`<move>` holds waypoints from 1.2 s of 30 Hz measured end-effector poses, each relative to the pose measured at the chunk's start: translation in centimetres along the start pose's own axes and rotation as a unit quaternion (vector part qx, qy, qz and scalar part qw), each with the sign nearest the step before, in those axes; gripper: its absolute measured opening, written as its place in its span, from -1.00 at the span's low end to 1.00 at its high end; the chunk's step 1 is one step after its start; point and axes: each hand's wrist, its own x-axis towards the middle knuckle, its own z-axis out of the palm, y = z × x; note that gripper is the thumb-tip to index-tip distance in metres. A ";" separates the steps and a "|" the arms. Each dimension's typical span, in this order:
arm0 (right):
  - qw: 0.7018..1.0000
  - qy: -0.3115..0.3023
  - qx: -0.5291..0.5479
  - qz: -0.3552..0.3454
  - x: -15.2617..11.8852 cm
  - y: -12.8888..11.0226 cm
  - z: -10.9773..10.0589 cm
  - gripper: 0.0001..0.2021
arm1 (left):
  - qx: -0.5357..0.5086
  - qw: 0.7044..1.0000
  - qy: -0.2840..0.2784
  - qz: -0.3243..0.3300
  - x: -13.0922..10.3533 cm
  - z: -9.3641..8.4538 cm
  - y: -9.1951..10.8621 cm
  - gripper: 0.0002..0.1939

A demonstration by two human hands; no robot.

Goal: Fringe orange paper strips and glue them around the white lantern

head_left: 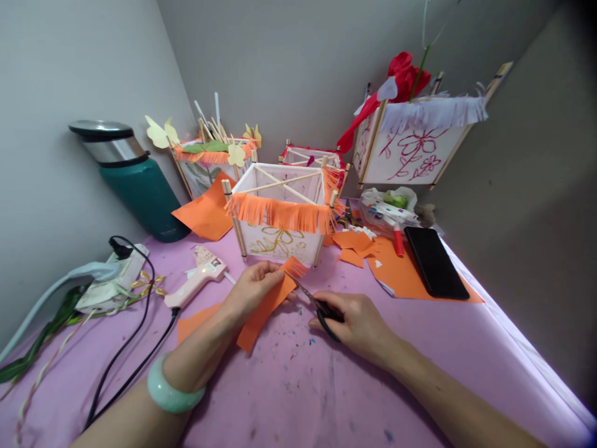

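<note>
My left hand (259, 287) pinches a strip of orange paper (261, 320), whose far end is cut into a fine fringe. In my right hand (353, 320) are black-handled scissors (330, 316), their blades at the edge of the strip near the fringe. Just beyond my hands stands a white box lantern (280, 242) with wooden corner sticks and a gold flower drawing. Orange fringe (280, 213) runs along its top front edge and hangs at its right corner. Part of the strip lies behind my left fingers.
Left are a pink glue gun (198, 281) with its cord, a power strip (112, 280) and a teal bottle (142, 193). Right, a black phone (436, 262) lies on an orange sheet (387, 274) beside paper scraps (354, 246). Another lantern (410, 149) hangs at back right.
</note>
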 end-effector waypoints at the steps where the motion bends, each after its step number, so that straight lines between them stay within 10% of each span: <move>1: 1.000 0.000 0.001 -0.001 0.0 0.0 0.0 -0.79 | 0.001 1.000 -0.001 0.002 0.0 0.0 0.0 -0.77; 25: 1.000 0.004 -0.007 -0.002 -0.1 0.2 0.0 -0.77 | -0.002 1.000 -0.004 0.002 -0.1 0.2 0.2 -0.78; 36: 1.000 -0.002 -0.004 0.004 -0.1 -0.2 -0.3 -0.80 | -0.033 0.996 0.079 0.031 0.1 -0.1 0.4 -0.91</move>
